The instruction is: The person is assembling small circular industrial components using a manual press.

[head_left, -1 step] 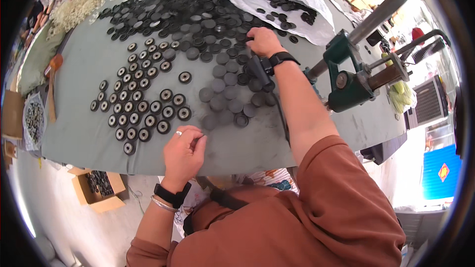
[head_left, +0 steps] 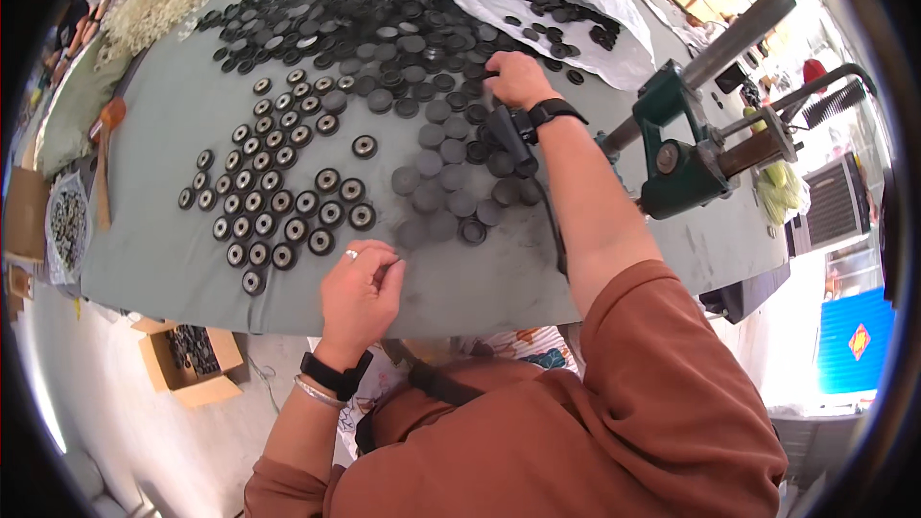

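My right hand (head_left: 523,82) reaches to the near right edge of a heap of black round caps (head_left: 355,14). Its fingers are bent together at the caps, and what lies between the fingertips is too dark to make out. Close to the table's front edge rests my left hand (head_left: 363,293), fingers curled in and thumb alongside; anything inside them is hidden. Between the hands lie loose flat black discs (head_left: 432,197), some overlapping. Left of these, black rollers with metal centres (head_left: 259,177) stand in loose rows, and a single roller (head_left: 365,146) sits apart.
A green metal press (head_left: 672,158) stands on the right of the grey table (head_left: 153,259). A white sack (head_left: 614,38) spills black parts at the back. A black device (head_left: 510,139) with a cable lies beneath my right wrist. A wooden-handled tool (head_left: 107,163) lies left.
The whole view has shifted very slightly. Both hands keep nearly the same places and finger positions.
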A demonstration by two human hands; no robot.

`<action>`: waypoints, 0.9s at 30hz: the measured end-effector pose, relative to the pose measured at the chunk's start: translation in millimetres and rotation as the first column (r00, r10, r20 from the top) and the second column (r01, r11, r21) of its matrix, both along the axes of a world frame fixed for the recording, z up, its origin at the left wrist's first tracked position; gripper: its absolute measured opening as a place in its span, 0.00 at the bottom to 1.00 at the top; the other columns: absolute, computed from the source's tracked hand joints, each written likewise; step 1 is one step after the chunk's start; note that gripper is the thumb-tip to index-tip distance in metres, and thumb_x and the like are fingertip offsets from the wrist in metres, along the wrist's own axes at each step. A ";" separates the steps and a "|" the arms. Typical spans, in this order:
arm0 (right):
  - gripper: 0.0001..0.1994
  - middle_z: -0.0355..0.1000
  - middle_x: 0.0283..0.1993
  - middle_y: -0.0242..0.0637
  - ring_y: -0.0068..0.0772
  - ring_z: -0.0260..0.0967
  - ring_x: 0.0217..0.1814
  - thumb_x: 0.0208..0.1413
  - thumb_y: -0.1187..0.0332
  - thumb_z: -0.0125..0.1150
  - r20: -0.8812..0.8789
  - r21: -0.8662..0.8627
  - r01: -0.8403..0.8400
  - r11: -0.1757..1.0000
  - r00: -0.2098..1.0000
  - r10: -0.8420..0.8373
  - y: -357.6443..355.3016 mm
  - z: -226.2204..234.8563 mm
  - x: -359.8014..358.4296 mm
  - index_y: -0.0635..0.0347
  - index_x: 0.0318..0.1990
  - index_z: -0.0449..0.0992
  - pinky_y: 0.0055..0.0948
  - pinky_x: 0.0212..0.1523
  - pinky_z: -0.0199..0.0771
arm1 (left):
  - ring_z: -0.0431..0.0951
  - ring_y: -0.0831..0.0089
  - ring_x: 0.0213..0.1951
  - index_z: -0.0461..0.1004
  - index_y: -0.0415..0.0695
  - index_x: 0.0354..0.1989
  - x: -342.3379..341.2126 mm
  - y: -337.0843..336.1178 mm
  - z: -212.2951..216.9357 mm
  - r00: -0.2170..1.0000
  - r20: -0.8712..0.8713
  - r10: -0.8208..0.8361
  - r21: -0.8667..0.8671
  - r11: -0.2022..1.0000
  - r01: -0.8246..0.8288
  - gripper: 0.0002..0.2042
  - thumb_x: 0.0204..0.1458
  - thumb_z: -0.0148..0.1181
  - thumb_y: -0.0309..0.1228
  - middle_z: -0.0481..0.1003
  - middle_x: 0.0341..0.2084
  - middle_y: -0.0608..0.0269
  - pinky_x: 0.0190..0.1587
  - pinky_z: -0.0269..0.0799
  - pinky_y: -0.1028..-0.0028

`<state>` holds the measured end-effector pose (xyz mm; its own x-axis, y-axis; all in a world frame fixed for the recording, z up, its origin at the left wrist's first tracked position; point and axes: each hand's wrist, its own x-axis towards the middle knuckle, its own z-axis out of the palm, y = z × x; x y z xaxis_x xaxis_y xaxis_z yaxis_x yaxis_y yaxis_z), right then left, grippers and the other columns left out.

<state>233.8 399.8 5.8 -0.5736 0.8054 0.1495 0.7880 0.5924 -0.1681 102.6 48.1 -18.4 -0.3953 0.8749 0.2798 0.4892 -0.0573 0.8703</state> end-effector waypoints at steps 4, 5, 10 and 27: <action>0.13 0.70 0.45 0.51 0.52 0.68 0.50 0.47 0.69 0.61 0.108 0.134 0.012 0.991 0.994 -0.027 -8.2 -2.5 -2.9 0.65 0.40 0.72 0.41 0.50 0.70 | 0.68 0.85 0.21 0.73 0.37 0.27 -1.3 -1.7 -2.0 0.999 -0.051 -0.014 0.006 1.000 0.014 0.03 0.46 0.61 0.20 0.73 0.30 0.65 0.24 0.66 0.84; 0.13 0.70 0.45 0.53 0.54 0.68 0.49 0.47 0.71 0.59 0.143 0.212 -0.018 0.977 0.990 -0.013 -12.9 -4.3 -4.6 0.67 0.41 0.70 0.43 0.48 0.72 | 0.68 0.85 0.21 0.73 0.37 0.27 -1.4 -2.2 -2.3 0.997 -0.073 -0.023 0.020 1.000 0.024 0.03 0.46 0.61 0.20 0.73 0.30 0.65 0.24 0.66 0.84; 0.11 0.70 0.43 0.54 0.55 0.70 0.46 0.48 0.74 0.56 0.096 0.199 0.030 0.980 0.994 -0.049 -22.7 3.6 -8.2 0.67 0.39 0.67 0.44 0.46 0.73 | 0.68 0.83 0.20 0.72 0.38 0.27 -3.3 -2.1 -3.0 0.994 -0.106 -0.026 0.045 0.999 0.031 0.03 0.46 0.61 0.20 0.73 0.30 0.65 0.23 0.66 0.82; 0.12 0.73 0.29 0.37 0.24 0.71 0.26 0.51 0.73 0.63 -0.313 -0.871 -0.233 0.432 0.942 -0.123 -116.9 32.6 -102.2 0.71 0.40 0.73 0.20 0.29 0.74 | 0.69 0.80 0.20 0.71 0.38 0.27 -3.5 -1.8 -3.2 0.996 -0.092 -0.016 0.034 0.999 0.019 0.05 0.45 0.61 0.20 0.73 0.29 0.64 0.23 0.66 0.81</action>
<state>131.6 283.0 38.5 -0.6920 0.5519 -0.4653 0.5630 0.0092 -0.8264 99.0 46.3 -21.6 -0.3515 0.8706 0.3443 0.5659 -0.0954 0.8189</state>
